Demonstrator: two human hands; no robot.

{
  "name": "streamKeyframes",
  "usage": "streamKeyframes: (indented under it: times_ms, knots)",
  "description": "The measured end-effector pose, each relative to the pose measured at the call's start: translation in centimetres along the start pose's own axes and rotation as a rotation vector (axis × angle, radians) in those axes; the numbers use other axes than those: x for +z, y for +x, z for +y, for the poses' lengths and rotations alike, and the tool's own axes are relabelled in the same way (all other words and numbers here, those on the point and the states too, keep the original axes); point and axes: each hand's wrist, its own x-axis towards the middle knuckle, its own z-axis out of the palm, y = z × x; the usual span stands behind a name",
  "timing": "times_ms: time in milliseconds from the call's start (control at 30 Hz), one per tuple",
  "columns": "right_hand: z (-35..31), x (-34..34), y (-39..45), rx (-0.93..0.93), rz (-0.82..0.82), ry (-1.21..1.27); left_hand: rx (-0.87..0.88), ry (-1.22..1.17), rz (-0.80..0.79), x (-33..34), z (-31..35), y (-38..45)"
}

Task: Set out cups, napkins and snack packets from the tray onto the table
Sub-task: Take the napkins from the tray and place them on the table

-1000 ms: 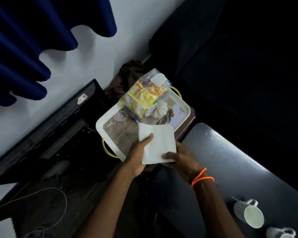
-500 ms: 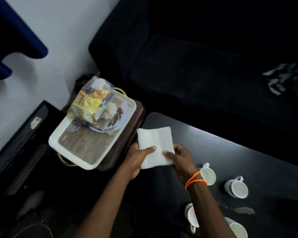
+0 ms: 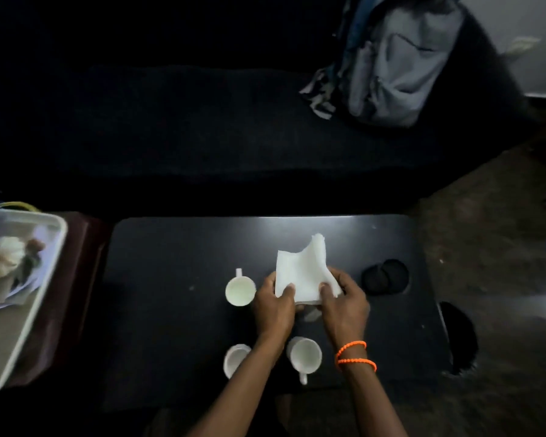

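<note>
Both hands hold a white stack of napkins above the middle of the dark table. My left hand pinches its lower left edge and my right hand grips its lower right. Three white cups stand on the table: one left of my left hand, one partly hidden by my left forearm, one between my forearms. The white tray sits at the far left on a brown stool, with a clear bag of snack packets in it.
A dark sofa runs behind the table, with a grey backpack on its right end. Two round black coasters lie on the table right of my hands. Bare floor lies to the right.
The view has swung right from the tray to the table. Both hands carried the napkins from beside the tray to over the table's middle, between the cups.
</note>
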Motion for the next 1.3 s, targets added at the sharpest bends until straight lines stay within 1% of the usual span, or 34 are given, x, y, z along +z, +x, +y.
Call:
streamKeyframes:
  times_ms: [67, 133, 267, 333, 400, 467, 600, 733, 800, 900, 1000, 1067, 1133, 1167, 1233, 1300]
  knots:
    - [-0.1, -1.0, 0.2, -0.036, 0.013, -0.039, 0.044, 0.022, -0.033, 1.3, 0.1, -0.2]
    - [0.1, -2.9, 1.0, -0.083, 0.062, -0.098, 0.074, 0.079, -0.09, 3.7, 0.1, -0.6]
    - [2.5, -9.0, 5.1, -0.086, 0.196, -0.202, 0.102, 0.147, -0.248, 11.3, 0.4, -2.0]
    - [3.3, -11.1, 6.7, -0.071, 0.207, -0.23, 0.096, 0.186, -0.307, 14.2, 0.3, -2.0]
    - [3.8, -12.6, 8.3, -0.033, 0.172, -0.246, 0.087, 0.202, -0.33, 16.3, 0.2, -1.8]
    - [4.2, -13.6, 10.0, 0.021, 0.104, -0.31, 0.067, 0.207, -0.315, 17.7, 0.1, -1.3]
    - [4.2, -14.3, 13.3, 0.101, -0.046, -0.462, -0.047, 0.172, -0.297, 19.1, 0.0, 0.2]
    - [4.1, -13.6, 16.7, 0.186, -0.191, -0.534, -0.12, 0.078, -0.223, 19.5, 0.1, 2.2]
    - [4.1, -12.8, 18.0, 0.191, -0.226, -0.586, -0.169, -0.004, -0.192, 19.6, 0.0, 3.0]
    - [4.1, -11.2, 18.9, 0.151, -0.245, -0.667, -0.204, -0.04, -0.169, 19.5, -0.5, 3.7]
    - [4.4, -10.3, 18.7, 0.148, -0.244, -0.641, -0.222, -0.11, -0.109, 19.1, -0.9, 3.9]
    - [4.9, -10.5, 18.0, 0.129, -0.187, -0.595, -0.253, -0.158, -0.078, 18.6, -1.1, 4.0]
    - [5.6, -10.6, 17.0, 0.082, -0.126, -0.539, -0.345, -0.299, -0.076, 18.1, -1.0, 4.2]
    - [5.9, -10.6, 16.4, 0.055, -0.136, -0.515, -0.398, -0.397, -0.088, 17.8, -0.7, 4.2]
    - [6.7, -10.4, 15.4, 0.014, -0.228, -0.483, -0.458, -0.54, -0.114, 17.3, 0.1, 4.3]
    - [7.4, -10.4, 14.8, -0.012, -0.295, -0.452, -0.455, -0.556, -0.122, 16.9, 0.3, 4.7]
